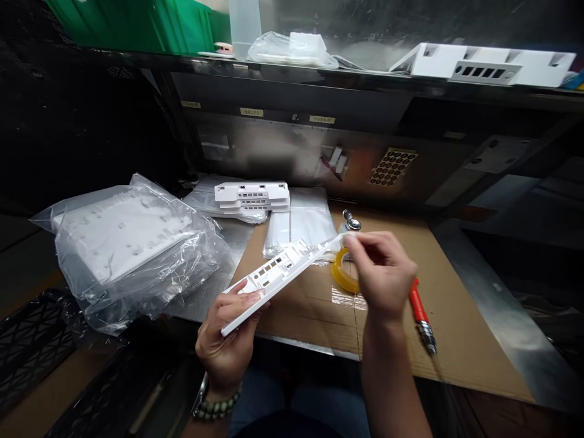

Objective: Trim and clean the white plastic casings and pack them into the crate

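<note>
Two hands work over a sheet of brown cardboard [319, 304] laid on the bench. To the left sits the biggest item, a crumpled clear plastic bag [132, 249] with white panels inside. Behind it a short stack of white housings [252, 196] rests on flat clear bags [301, 222]. Above the cardboard the person holds a long white plastic panel [278, 272] with rectangular cut-outs, tilted up to the right. The left hand [230, 334] grips its lower end, thumb on top and fingers curled beneath. The right hand [381, 274] pinches the upper end with its fingertips pressed together. Just below that hand a roll of clear tape [342, 274] lies on the cardboard, and a red-handled tool [420, 316] lies beside the wrist.
</note>
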`<control>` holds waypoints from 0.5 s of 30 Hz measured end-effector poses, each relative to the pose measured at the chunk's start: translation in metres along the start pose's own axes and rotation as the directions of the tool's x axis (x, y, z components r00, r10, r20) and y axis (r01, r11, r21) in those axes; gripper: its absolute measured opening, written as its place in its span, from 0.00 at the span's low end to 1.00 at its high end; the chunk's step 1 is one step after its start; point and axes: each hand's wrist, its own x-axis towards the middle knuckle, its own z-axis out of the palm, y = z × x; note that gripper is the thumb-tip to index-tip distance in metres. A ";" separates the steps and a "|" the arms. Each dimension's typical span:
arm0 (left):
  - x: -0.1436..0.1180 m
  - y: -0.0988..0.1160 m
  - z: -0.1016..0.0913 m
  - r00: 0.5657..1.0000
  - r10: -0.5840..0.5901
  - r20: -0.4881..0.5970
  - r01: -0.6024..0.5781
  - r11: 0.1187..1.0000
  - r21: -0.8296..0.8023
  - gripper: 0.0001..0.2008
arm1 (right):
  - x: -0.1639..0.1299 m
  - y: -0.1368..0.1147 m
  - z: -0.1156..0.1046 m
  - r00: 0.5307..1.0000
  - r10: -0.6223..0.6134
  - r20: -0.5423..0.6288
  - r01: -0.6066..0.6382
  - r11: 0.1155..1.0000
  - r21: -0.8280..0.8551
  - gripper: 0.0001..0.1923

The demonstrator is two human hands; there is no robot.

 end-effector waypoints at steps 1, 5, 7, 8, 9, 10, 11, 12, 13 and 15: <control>0.001 0.000 0.000 1.000 -0.023 -0.007 0.023 0.999 -0.023 0.17 | 0.007 0.007 -0.007 0.997 0.032 -0.064 -0.031 0.999 0.019 0.02; 0.003 0.002 -0.001 0.992 -0.127 -0.021 0.124 0.986 -0.116 0.14 | 0.017 0.022 -0.029 0.958 0.235 -0.161 -0.203 0.960 0.193 0.09; 0.003 0.004 -0.001 0.986 -0.167 -0.018 0.162 0.974 -0.160 0.14 | 0.014 0.025 -0.033 0.911 0.410 -0.027 -0.374 0.854 0.363 0.13; 0.003 0.005 -0.002 0.984 -0.179 -0.008 0.175 0.969 -0.173 0.15 | 0.012 0.026 -0.034 0.871 0.483 0.090 -0.470 0.766 0.438 0.15; 0.002 0.004 -0.002 0.983 -0.185 0.002 0.183 0.967 -0.178 0.15 | 0.010 0.026 -0.033 0.819 0.530 0.220 -0.562 0.667 0.489 0.17; 0.002 0.003 -0.002 0.982 -0.188 0.014 0.187 0.965 -0.181 0.15 | 0.008 0.026 -0.031 0.764 0.550 0.338 -0.640 0.574 0.511 0.18; 0.002 0.001 -0.002 0.982 -0.186 0.020 0.186 0.965 -0.186 0.15 | 0.006 0.026 -0.029 0.712 0.554 0.431 -0.698 0.499 0.513 0.19; 0.001 -0.002 -0.002 0.984 -0.179 0.023 0.180 0.964 -0.193 0.15 | 0.005 0.025 -0.027 0.676 0.551 0.490 -0.734 0.446 0.512 0.20; 0.001 -0.006 -0.002 0.987 -0.159 0.022 0.161 0.965 -0.206 0.14 | 0.005 0.024 -0.025 0.658 0.547 0.518 -0.750 0.412 0.518 0.20; -0.001 -0.013 -0.001 0.994 -0.113 0.014 0.113 0.968 -0.222 0.11 | 0.004 0.021 -0.023 0.672 0.540 0.506 -0.734 0.394 0.553 0.20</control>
